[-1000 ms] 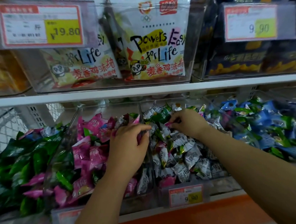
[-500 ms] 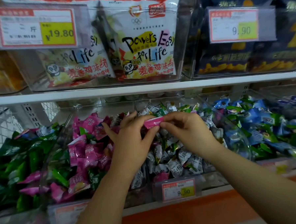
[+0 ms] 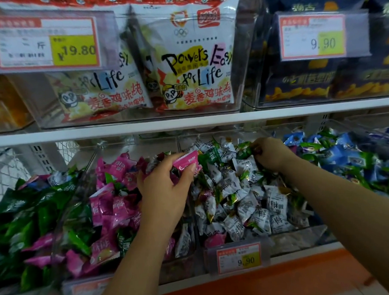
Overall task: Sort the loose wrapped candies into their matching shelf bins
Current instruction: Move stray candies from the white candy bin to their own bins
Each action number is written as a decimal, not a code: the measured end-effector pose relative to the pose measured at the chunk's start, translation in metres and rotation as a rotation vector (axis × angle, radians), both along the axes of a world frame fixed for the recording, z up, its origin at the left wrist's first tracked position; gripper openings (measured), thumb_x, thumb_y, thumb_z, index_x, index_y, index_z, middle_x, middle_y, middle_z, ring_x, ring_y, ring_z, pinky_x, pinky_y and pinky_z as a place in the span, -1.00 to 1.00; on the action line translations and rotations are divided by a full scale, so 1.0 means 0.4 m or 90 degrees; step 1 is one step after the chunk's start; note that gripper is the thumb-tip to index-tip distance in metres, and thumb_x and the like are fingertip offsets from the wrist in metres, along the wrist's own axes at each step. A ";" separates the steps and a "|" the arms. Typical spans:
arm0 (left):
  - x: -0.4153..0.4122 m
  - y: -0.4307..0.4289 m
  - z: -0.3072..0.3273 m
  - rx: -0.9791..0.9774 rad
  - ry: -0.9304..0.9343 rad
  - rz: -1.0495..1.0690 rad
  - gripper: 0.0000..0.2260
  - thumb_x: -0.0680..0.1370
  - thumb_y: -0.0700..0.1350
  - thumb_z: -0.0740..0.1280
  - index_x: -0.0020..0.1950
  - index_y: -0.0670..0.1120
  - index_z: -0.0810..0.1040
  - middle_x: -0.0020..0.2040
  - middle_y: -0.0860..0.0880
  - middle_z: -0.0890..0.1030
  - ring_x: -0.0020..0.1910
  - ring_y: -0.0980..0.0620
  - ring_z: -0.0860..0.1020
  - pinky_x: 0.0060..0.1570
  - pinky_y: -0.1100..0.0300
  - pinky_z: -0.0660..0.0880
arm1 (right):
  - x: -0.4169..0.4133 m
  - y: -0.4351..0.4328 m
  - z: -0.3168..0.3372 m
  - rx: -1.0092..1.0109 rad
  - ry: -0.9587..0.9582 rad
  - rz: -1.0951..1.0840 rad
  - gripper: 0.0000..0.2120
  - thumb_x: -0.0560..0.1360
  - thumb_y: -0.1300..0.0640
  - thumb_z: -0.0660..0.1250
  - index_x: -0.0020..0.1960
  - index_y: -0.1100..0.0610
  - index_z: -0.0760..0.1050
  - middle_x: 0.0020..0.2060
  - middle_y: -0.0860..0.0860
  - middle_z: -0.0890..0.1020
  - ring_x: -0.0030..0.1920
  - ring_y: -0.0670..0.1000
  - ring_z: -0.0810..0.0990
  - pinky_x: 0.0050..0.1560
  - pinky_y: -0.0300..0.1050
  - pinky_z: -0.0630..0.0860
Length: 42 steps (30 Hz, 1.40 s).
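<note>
My left hand (image 3: 166,189) pinches a pink wrapped candy (image 3: 186,160) between thumb and fingers, above the divider between the pink candy bin (image 3: 115,208) and the white candy bin (image 3: 237,201). My right hand (image 3: 269,153) reaches into the back of the white candy bin, its fingers closed on a green wrapped candy (image 3: 244,152). A few pink candies lie among the white ones near the front (image 3: 214,240).
A green candy bin (image 3: 24,224) stands at the left and a blue candy bin (image 3: 352,159) at the right. A 9.90 price tag (image 3: 238,257) hangs on the white bin's front. The upper shelf (image 3: 187,123) with snack bags hangs close above the bins.
The pink candy passed from my right hand to my left hand. My right hand moved right and back into the white bin and took hold of a green candy.
</note>
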<state>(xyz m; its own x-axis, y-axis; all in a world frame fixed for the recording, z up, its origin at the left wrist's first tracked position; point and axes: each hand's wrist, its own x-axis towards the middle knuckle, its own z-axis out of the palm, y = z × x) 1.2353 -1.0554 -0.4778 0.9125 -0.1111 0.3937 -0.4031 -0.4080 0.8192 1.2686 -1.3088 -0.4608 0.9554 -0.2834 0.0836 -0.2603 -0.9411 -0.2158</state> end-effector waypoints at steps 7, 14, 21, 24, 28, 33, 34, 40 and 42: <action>-0.005 0.026 0.000 -0.006 -0.032 0.024 -0.71 0.48 0.21 0.24 0.16 0.18 0.49 -0.44 0.08 0.49 -0.45 0.16 0.42 0.20 -0.41 0.31 | -0.062 -0.003 0.016 0.111 -0.261 -0.034 -0.78 0.48 0.26 0.36 0.13 0.18 0.58 0.04 0.13 0.65 -0.03 0.10 0.60 -0.04 -0.16 0.46; -0.078 0.043 0.039 -0.039 -0.048 -0.083 -0.81 0.50 0.02 0.35 0.10 0.16 0.48 -0.11 0.28 0.56 -0.10 0.40 0.52 -0.16 0.56 0.39 | -0.240 0.144 0.044 0.289 -0.392 0.063 -0.80 0.46 0.23 0.41 0.06 0.07 0.55 -0.21 -0.04 0.63 -0.31 -0.13 0.54 -0.35 -0.41 0.44; -0.102 0.094 0.053 -0.164 0.089 -0.252 -0.80 0.41 0.09 0.33 0.01 0.14 0.56 -0.08 0.26 0.64 -0.08 0.30 0.58 -0.13 0.46 0.47 | -0.281 0.305 0.084 0.463 -0.316 0.201 -0.77 0.45 0.22 0.43 -0.09 -0.11 0.51 -0.31 0.07 0.67 -0.40 -0.08 0.57 -0.37 -0.25 0.50; -0.098 0.111 0.052 -0.241 0.160 -0.296 -0.73 0.39 0.04 0.34 0.05 0.02 0.59 -0.03 0.08 0.67 -0.03 0.14 0.63 -0.09 0.29 0.56 | -0.269 0.340 0.085 0.490 -0.279 0.241 -0.75 0.44 0.26 0.43 -0.12 -0.10 0.53 -0.32 0.02 0.69 -0.26 0.15 0.65 -0.21 0.05 0.58; -0.088 0.120 0.057 -0.270 0.165 -0.283 -0.83 0.44 -0.02 0.34 -0.01 -0.01 0.59 -0.17 0.16 0.66 -0.14 0.17 0.63 -0.13 0.28 0.57 | -0.242 0.341 0.073 0.512 -0.280 0.258 -0.80 0.46 0.22 0.41 -0.07 -0.08 0.56 -0.35 -0.08 0.68 -0.29 0.05 0.65 -0.30 -0.13 0.57; -0.061 0.137 0.048 -0.284 0.110 -0.200 -0.81 0.42 0.06 0.36 -0.01 0.04 0.57 -0.29 0.26 0.59 -0.25 0.21 0.57 -0.04 0.13 0.58 | -0.214 0.280 0.020 0.268 -0.101 0.289 -0.73 0.49 0.13 0.39 0.17 -0.04 0.52 0.00 -0.12 0.63 -0.10 -0.14 0.61 0.01 -0.28 0.54; -0.058 0.140 0.047 -0.289 0.107 -0.195 -0.83 0.44 0.04 0.36 -0.01 0.03 0.57 -0.29 0.25 0.59 -0.26 0.21 0.57 -0.03 0.12 0.59 | -0.209 0.271 0.003 0.178 -0.043 0.314 -0.66 0.50 0.08 0.38 0.26 0.00 0.49 0.08 -0.09 0.61 -0.07 -0.20 0.56 0.02 -0.36 0.48; -0.058 0.143 0.046 -0.273 0.077 -0.174 -0.89 0.52 -0.09 0.34 -0.02 0.11 0.59 -0.10 0.15 0.65 -0.11 0.14 0.62 -0.13 0.26 0.57 | -0.156 0.242 -0.047 -0.132 0.002 0.334 -0.49 0.50 -0.01 0.36 0.42 -0.06 0.34 0.28 -0.05 0.52 0.26 -0.04 0.44 0.31 -0.10 0.30; -0.065 0.147 0.047 -0.245 0.055 -0.163 -0.86 0.52 -0.08 0.33 0.02 0.15 0.56 -0.01 0.13 0.63 -0.08 0.21 0.61 -0.17 0.38 0.52 | -0.136 0.230 -0.050 -0.188 0.035 0.314 -0.44 0.50 0.05 0.35 0.46 -0.08 0.27 0.38 -0.06 0.41 0.38 0.00 0.29 0.35 -0.04 0.20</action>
